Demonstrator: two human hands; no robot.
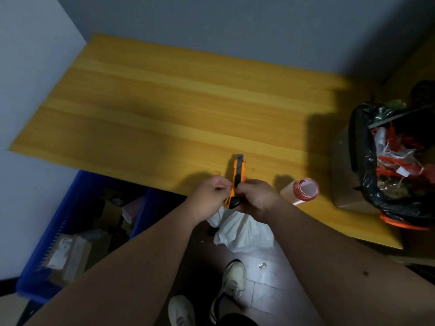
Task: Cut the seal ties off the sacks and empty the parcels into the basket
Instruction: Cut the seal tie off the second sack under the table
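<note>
White sack (242, 229) top hidden behind both hands, orange knife (238, 177) above.

Your right hand (255, 198) gripping an orange utility knife (237, 180) over the wooden table's (164, 102) near edge, your left hand (209, 196) pinching beside it, white sack (242, 229) hanging below both, blue basket (47, 243) of parcels (66, 257) at your left, black-lined bin (367, 161) at your right.

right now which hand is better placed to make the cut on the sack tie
Right hand: it already grips the orange utility knife. The left hand pinches something at the white sack top.
</note>
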